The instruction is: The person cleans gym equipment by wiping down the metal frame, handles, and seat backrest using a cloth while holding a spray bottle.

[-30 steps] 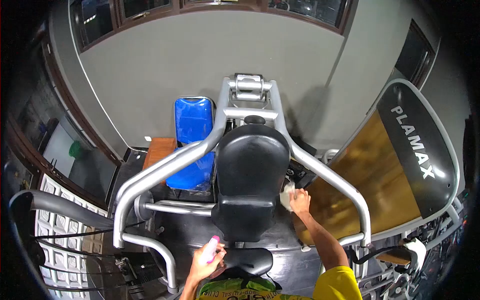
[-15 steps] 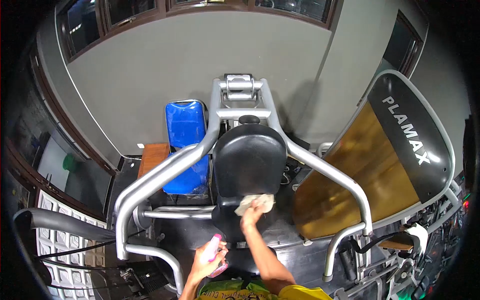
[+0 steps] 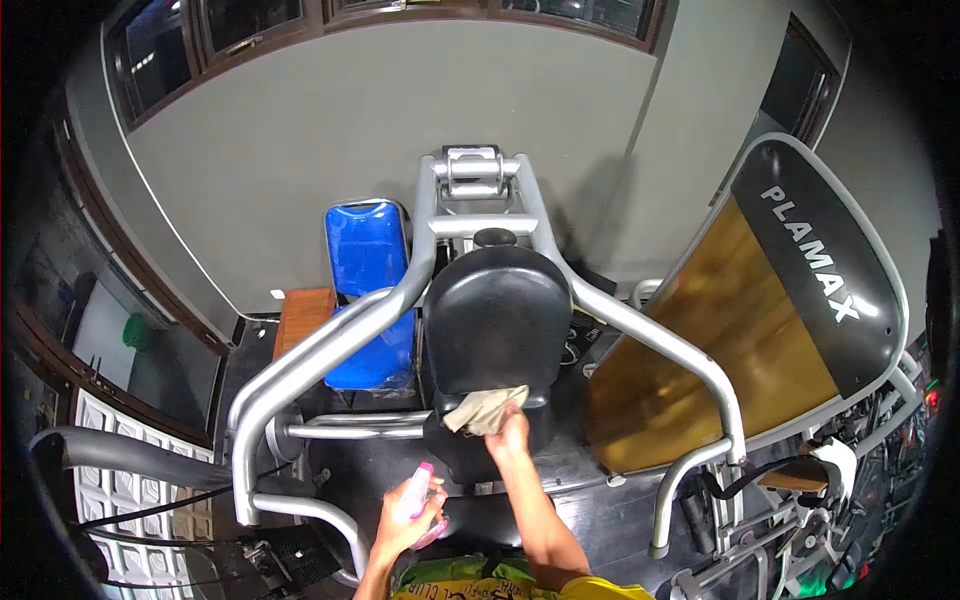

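A pink and white spray bottle [image 3: 416, 490] is in my left hand [image 3: 405, 525], low in the view, with the fingers wrapped round it. My right hand [image 3: 510, 437] grips a beige cloth [image 3: 486, 409]. The cloth lies over the lower edge of the black padded backrest [image 3: 497, 320] of an exercise machine; whether it presses on the pad I cannot tell. Below the cloth, the machine's dark lower part is partly hidden by my right forearm.
Silver tubular arms [image 3: 335, 345] curve down on both sides of the backrest. A blue chair [image 3: 368, 250] stands behind at the left, beside a brown wooden surface [image 3: 303, 318]. A large PLAMAX panel [image 3: 715, 350] rises at the right, with more gym equipment beyond.
My right hand has shifted slightly down, and the cloth has moved left and now hangs more spread out. My left hand keeps the spray bottle almost in place.
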Tool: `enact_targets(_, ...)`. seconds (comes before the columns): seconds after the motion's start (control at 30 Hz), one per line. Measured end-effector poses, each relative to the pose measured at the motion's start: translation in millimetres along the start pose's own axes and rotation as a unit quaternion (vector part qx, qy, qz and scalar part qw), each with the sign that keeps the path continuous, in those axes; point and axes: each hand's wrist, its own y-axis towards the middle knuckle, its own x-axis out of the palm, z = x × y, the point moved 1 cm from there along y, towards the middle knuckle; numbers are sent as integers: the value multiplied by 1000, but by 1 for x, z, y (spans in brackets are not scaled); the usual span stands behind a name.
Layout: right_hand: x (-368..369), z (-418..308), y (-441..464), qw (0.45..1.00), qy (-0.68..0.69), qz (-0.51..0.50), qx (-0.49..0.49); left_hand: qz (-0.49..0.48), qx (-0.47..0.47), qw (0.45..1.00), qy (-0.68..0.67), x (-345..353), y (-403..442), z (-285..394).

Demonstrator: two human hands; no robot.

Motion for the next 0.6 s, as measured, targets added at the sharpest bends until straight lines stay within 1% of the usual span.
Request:
enact_targets(0.03,-3,-11,5,999,1,-1,-34,4,0,1000,1,-1,-1,0)
enact_targets(0.1,-8,-36,6,991,-52,58,-107,2,17,1000,19,1,-3,0)
enact_targets(0.13,-7,-41,1,979,-93,79,-160,1,18,1000,17,3,-3,-3)
enact_targets(0.17,-7,-45,-4,979,-94,81,-162,7,7,1000,0,4,-5,-6)
enact_targets(0.2,-6,-49,-8,942,-182,92,-265,13,-4,1000,-15,5,-7,-7)
enact_targets(0.23,-2,-51,-9,888,-265,97,-364,13,-1,1000,-15,7,-6,-7)
enact_targets(0.27,-5,-57,-4,831,-352,121,-413,14,10,1000,7,8,-7,-6)
enact_targets(0.3,17,-62,-18,773,-406,127,-471,14,20,999,29,10,-10,-6)
enact_targets(0.37,18,-55,-5,690,-558,109,-448,11,9,1000,14,14,-13,-5)
enact_targets(0.4,22,-43,-2,651,-505,93,-560,9,1,1000,-1,15,-12,-4)
enact_targets(0.43,30,-35,-13,646,-519,110,-548,11,5,1000,0,17,-11,-2)
enact_targets(0.5,31,-16,-15,659,-497,89,-558,12,3,1000,13,20,-15,1)
enact_targets(0.53,28,-10,-19,674,-521,95,-515,6,5,1000,18,20,-15,-2)
enact_targets(0.6,33,-5,-28,683,-509,83,-518,4,9,1000,22,23,-15,-1)
